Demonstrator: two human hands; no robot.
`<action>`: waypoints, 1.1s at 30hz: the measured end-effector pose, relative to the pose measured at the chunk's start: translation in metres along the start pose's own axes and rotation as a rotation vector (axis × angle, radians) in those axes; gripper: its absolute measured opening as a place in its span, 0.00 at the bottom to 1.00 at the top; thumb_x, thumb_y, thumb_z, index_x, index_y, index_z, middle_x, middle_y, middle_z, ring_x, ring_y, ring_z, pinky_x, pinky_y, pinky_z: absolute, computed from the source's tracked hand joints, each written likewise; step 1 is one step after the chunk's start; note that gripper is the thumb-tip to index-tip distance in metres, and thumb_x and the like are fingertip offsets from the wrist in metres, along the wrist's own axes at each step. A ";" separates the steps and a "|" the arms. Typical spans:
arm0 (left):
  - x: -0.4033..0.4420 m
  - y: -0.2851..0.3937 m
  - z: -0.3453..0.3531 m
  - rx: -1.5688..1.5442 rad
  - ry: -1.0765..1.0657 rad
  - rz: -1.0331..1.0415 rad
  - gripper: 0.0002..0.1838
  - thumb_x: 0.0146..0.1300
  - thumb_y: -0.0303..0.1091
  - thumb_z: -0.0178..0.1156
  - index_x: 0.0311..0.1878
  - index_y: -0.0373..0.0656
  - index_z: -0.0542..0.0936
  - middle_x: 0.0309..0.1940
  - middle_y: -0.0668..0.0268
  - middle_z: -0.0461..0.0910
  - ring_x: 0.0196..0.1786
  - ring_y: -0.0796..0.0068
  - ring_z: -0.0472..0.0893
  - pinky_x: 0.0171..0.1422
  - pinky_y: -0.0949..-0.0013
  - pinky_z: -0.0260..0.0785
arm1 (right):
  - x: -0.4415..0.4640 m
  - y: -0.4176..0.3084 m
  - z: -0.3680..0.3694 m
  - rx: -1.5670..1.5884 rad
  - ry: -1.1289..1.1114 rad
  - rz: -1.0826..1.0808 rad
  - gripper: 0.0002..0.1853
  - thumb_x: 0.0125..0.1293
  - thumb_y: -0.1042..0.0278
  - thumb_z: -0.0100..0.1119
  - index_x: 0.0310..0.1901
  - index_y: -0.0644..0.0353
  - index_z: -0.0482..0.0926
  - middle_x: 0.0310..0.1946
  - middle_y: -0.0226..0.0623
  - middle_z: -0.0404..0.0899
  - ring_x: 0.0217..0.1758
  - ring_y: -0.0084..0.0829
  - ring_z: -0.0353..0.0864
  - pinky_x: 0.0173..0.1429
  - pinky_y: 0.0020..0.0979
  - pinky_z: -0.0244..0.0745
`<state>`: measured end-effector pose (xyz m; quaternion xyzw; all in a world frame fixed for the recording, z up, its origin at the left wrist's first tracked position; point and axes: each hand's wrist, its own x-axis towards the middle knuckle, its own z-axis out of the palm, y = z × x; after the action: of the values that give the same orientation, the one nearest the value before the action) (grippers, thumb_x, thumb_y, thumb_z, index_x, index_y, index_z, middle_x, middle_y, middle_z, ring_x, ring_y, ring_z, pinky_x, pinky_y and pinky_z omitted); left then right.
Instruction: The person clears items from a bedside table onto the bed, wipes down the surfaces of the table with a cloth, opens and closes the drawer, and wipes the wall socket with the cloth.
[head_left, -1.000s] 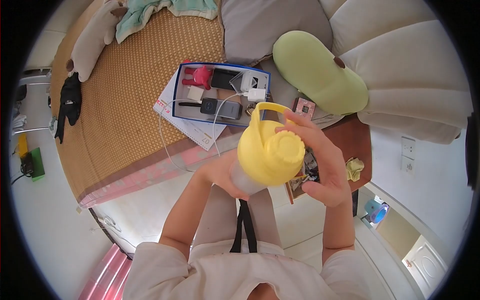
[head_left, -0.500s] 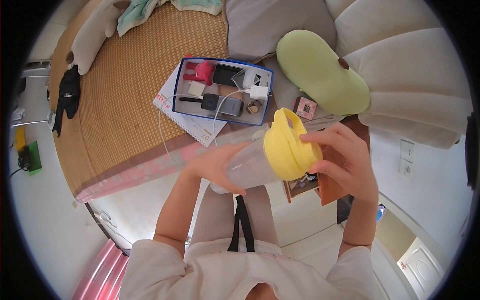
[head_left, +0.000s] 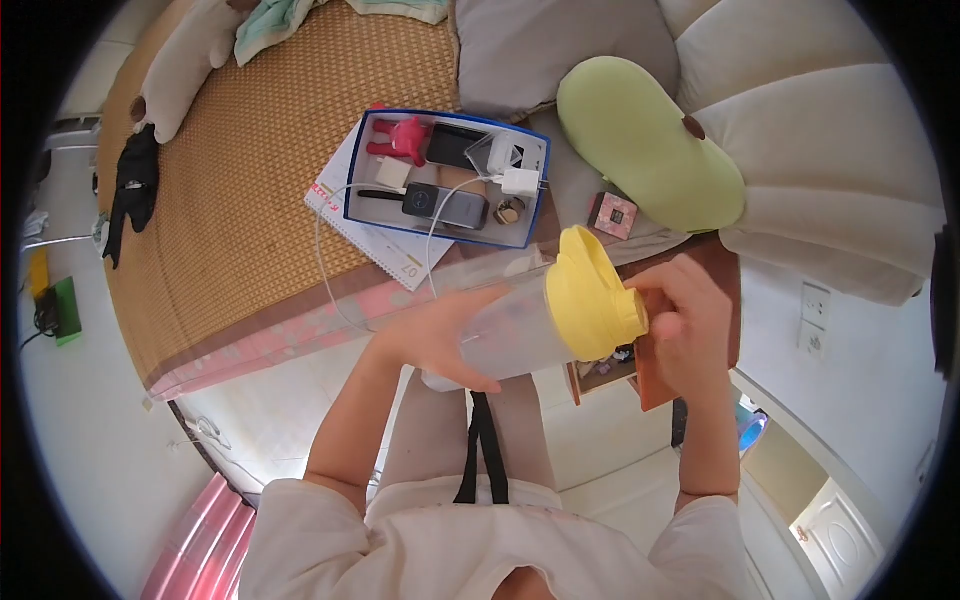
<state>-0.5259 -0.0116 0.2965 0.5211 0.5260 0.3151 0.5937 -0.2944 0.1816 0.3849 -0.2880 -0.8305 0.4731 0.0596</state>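
A translucent plastic bottle (head_left: 512, 332) with a yellow lid (head_left: 592, 305) is tilted in front of my lap, lid end up and to the right. My left hand (head_left: 440, 335) is wrapped around its clear body from the left. At the other end, my right hand (head_left: 685, 318) has its fingers curled and closed at the lid's right edge, by a small round spout. Those fingertips are partly hidden. The lid's carry loop stands out at the upper side. I see no contents in the bottle's frosted wall.
Beyond the bottle, a blue-rimmed box (head_left: 448, 240) with gadgets and cables sits on a calendar (head_left: 385, 252) on the woven bed mat (head_left: 330, 60). A small pink box (head_left: 612, 216) lies near a green cushion (head_left: 640, 140). Below right is an open drawer (head_left: 577, 385).
My right hand's fingers have drawn in from a spread hold into a curled grip at the lid's edge. The bottle has shifted slightly right. My left hand keeps its hold.
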 end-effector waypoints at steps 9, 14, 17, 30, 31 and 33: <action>-0.002 -0.017 0.007 -0.113 -0.003 -0.068 0.57 0.37 0.44 0.81 0.73 0.38 0.63 0.61 0.57 0.76 0.62 0.65 0.77 0.67 0.63 0.66 | -0.008 0.025 -0.003 0.412 -0.125 0.012 0.20 0.61 0.80 0.63 0.56 0.64 0.80 0.56 0.41 0.76 0.55 0.31 0.77 0.52 0.31 0.74; -0.002 -0.018 0.010 -0.176 0.006 -0.063 0.53 0.37 0.46 0.79 0.68 0.35 0.67 0.59 0.55 0.76 0.59 0.61 0.77 0.64 0.62 0.68 | -0.002 0.018 0.008 0.304 -0.078 -0.089 0.23 0.58 0.84 0.62 0.56 0.61 0.80 0.41 0.36 0.76 0.41 0.30 0.78 0.52 0.30 0.74; -0.004 -0.021 0.009 -0.167 -0.013 -0.066 0.54 0.37 0.46 0.79 0.69 0.36 0.66 0.61 0.55 0.75 0.61 0.60 0.76 0.65 0.62 0.67 | -0.002 0.028 0.011 0.256 -0.150 -0.052 0.23 0.58 0.81 0.64 0.57 0.57 0.79 0.38 0.33 0.74 0.36 0.28 0.76 0.48 0.28 0.74; -0.016 -0.033 0.010 -0.316 -0.370 -0.234 0.52 0.36 0.43 0.80 0.69 0.41 0.68 0.55 0.57 0.80 0.56 0.61 0.79 0.64 0.62 0.69 | -0.032 0.055 0.046 0.062 -0.262 -0.123 0.25 0.67 0.52 0.62 0.60 0.57 0.72 0.45 0.40 0.76 0.43 0.43 0.76 0.49 0.38 0.74; -0.015 -0.032 0.011 -0.316 -0.372 -0.235 0.52 0.36 0.43 0.80 0.69 0.41 0.68 0.55 0.57 0.80 0.56 0.61 0.79 0.64 0.62 0.69 | -0.038 0.062 0.053 -0.030 -0.237 -0.212 0.25 0.67 0.51 0.61 0.58 0.58 0.72 0.44 0.41 0.75 0.44 0.44 0.76 0.49 0.39 0.74; -0.010 -0.030 0.014 -0.358 -0.426 -0.201 0.52 0.37 0.42 0.80 0.69 0.40 0.68 0.55 0.59 0.80 0.56 0.65 0.80 0.63 0.63 0.69 | -0.046 0.082 0.068 -0.053 -0.186 -0.254 0.23 0.70 0.44 0.54 0.49 0.60 0.76 0.34 0.41 0.75 0.36 0.45 0.76 0.40 0.40 0.73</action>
<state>-0.5199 -0.0321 0.2698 0.4079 0.3744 0.2259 0.8015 -0.2476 0.1377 0.2888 -0.1372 -0.8743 0.4643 0.0342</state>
